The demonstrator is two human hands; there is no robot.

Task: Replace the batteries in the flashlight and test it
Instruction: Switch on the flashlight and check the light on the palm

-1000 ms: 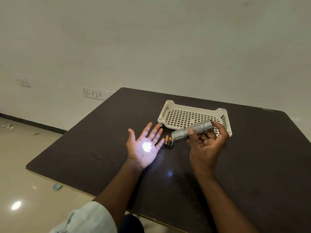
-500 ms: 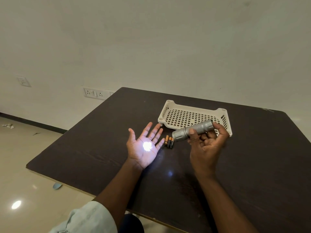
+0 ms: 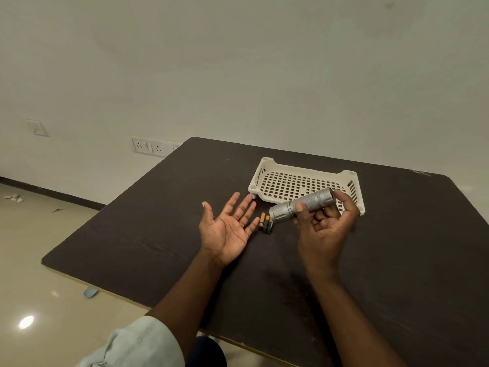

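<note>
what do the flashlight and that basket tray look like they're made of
Silver cylindrical flashlight: probably metal, perhaps aluminium; matte grey sheen, knurled barrel, ribbed head. Cream perforated basket tray: most likely moulded plastic; uniform colour, square grid holes, rounded corner posts.

Silver flashlight (image 3: pixel 304 206) tilted, unlit; three batteries (image 3: pixel 266 222) on table.

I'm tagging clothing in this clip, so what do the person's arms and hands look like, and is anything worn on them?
Both hands are bare: the left hand and the right hand show no gloves, rings or watch. The left arm has a pale, light blue-green sleeve pushed up past the forearm, loose and creased. The right forearm is uncovered as far as the picture's lower edge; any sleeve there is out of view.
</note>
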